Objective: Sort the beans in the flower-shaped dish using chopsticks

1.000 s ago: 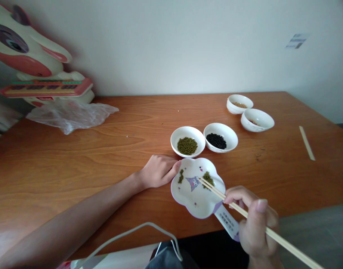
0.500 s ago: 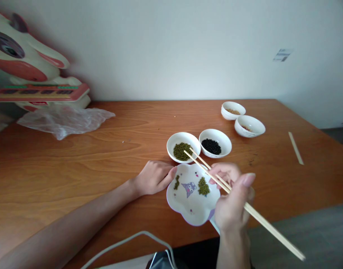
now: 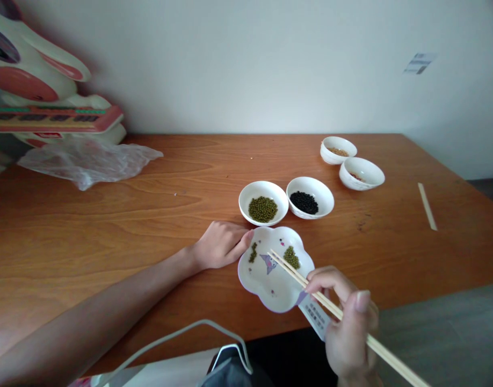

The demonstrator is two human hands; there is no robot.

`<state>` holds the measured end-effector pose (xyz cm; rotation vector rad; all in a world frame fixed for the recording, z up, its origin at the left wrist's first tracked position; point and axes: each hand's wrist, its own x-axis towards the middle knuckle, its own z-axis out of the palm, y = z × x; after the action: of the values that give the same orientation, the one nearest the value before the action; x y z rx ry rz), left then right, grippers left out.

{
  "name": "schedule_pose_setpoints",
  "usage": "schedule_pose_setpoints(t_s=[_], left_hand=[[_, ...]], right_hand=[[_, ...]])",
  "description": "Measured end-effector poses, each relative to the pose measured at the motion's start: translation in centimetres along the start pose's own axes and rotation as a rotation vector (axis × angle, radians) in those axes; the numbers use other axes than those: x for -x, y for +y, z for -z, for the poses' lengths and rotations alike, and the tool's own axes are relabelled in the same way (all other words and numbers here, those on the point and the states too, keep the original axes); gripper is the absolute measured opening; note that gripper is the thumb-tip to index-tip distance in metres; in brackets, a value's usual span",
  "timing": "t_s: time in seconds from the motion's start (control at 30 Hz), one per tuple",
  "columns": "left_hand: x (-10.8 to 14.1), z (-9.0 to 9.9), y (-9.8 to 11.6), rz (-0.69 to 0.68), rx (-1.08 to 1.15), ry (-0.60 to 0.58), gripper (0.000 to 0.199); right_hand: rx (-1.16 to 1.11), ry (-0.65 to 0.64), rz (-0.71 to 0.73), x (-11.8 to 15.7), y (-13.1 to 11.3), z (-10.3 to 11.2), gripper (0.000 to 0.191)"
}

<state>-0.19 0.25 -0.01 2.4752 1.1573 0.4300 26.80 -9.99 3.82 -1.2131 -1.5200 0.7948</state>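
My right hand (image 3: 347,317) is closed around a pair of wooden chopsticks (image 3: 298,277). Their tips, close together, are over the middle of a white flower-shaped plate (image 3: 266,293) with a purple rim; whether a bean is between them is too small to tell. Two groups of green beans lie on the plate: a larger pile (image 3: 291,257) on the right and a small line (image 3: 253,252) at the left. My left hand (image 3: 222,244) grips the plate's upper left rim, thumb at the edge, other fingers partly hidden. Just behind the plate stands a bowl of green beans (image 3: 263,209).
Beside the green beans is a bowl of black beans (image 3: 305,202). Two more white bowls (image 3: 338,150) (image 3: 361,173) stand farther right. A thin pale strip (image 3: 427,206) lies at the right. At left are a plastic bag (image 3: 93,161) and a cow-shaped toy keyboard (image 3: 57,118).
My right hand has drawn the chopsticks back from the green bean bowl to above the plate, and their tips have come closer together. My left hand stays at the rim. The view has shifted slightly.
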Motion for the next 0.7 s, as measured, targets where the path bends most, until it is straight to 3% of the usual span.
schedule_pose_setpoints(t_s=[0.27,0.43,0.57,0.7], left_hand=[[0.0,-0.2,-0.2,-0.020,-0.005,0.005,0.045],[0.0,-0.1,-0.1,-0.020,0.006,-0.004,0.046],[0.1,0.0,-0.1,-0.020,0.011,0.001,0.046],[0.1,0.0,-0.1,-0.021,0.026,0.007,0.047]], right_hand=[[0.002,-0.092,0.032,0.6,-0.6,-1.9,0.054],[0.002,0.092,-0.120,1.8,-1.3,-1.2,0.063],[0.072,0.283,-0.154,2.4,-1.3,-0.3,0.057],[0.072,0.262,-0.168,2.5,-1.0,0.1,0.061]])
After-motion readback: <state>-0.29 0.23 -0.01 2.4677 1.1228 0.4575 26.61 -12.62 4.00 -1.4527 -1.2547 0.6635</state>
